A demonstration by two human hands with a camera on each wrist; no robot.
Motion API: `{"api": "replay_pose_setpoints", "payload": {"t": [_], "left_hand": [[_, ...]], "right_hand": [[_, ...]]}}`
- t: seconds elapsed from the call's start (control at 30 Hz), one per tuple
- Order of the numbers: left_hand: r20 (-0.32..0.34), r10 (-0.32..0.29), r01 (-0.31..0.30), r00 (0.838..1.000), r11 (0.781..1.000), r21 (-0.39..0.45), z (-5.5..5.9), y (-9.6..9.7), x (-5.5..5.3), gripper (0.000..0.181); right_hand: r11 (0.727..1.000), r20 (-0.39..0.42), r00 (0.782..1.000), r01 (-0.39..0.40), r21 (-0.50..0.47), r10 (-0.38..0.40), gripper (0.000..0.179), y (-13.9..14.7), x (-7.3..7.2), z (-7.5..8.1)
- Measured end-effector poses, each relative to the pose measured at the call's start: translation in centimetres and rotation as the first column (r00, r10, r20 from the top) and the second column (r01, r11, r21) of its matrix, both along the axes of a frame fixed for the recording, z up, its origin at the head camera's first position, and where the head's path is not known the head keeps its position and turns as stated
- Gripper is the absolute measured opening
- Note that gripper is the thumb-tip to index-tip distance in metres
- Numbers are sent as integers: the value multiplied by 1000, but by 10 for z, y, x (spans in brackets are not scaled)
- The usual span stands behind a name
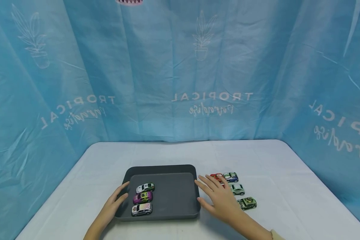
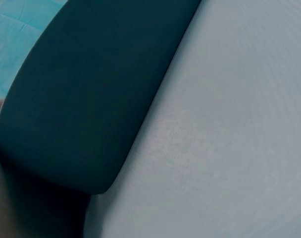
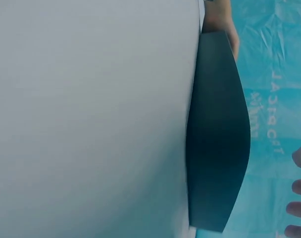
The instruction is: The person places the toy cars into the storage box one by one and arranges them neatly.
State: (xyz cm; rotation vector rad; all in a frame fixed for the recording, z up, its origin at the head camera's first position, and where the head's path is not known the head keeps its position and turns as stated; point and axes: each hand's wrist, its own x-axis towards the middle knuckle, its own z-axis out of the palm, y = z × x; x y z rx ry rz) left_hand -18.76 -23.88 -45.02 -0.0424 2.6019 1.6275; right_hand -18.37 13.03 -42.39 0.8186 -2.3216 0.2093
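Observation:
A dark grey tray (image 1: 162,168) sits on the white table. Along its left side stand three toy cars: a white and green one (image 1: 145,187), a purple one (image 1: 142,197) and a white checkered one (image 1: 141,209). My left hand (image 1: 115,201) rests with relaxed fingers against the tray's left wall (image 2: 91,99). My right hand (image 1: 217,195) lies open with spread fingers just beside the tray's right wall (image 3: 217,148), holding nothing. Its fingertips (image 3: 298,208) show at the edge of the right wrist view.
Several toy cars stand on the table right of the tray: a red one (image 1: 216,177), a blue and green one (image 1: 231,176), a pale green one (image 1: 237,189) and a camouflage one (image 1: 247,203). A blue printed curtain (image 1: 180,73) hangs behind the table.

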Motion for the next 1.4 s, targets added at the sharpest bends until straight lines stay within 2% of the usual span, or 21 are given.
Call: {"api": "replay_pose_setpoints", "payload": {"t": [0.27,0.57,0.73,0.9,1.03,1.2,1.4], "left_hand": [[-7,-12,12,1000,1000,-1,-1,-2,-1,56],[-8,-16,17,1000,1000,11,-1,-2,-2,56],[-1,-8,8,1000,1000,5,0,-2,-2,57],[8,-3,3,1000,1000,8,1,0,0,57],[4,-7,7,1000,1000,8,1,1,1,57],[4,6,-6,1000,1000,0,1,1,2,57],[6,13,-13,1000,1000,-5,1,1,1,57]], "right_hand": [[998,16,998,63,-10,-63,47,28,6,0],[989,85,986,146,4,-146,51,56,17,-1],[989,100,984,146,10,-146,53,70,20,-5],[993,77,990,120,0,-120,55,85,20,-9],[992,97,987,128,9,-128,56,96,20,-12],[992,127,984,122,20,-123,55,109,16,-17],[997,123,989,80,9,-81,51,119,12,-28]]}}
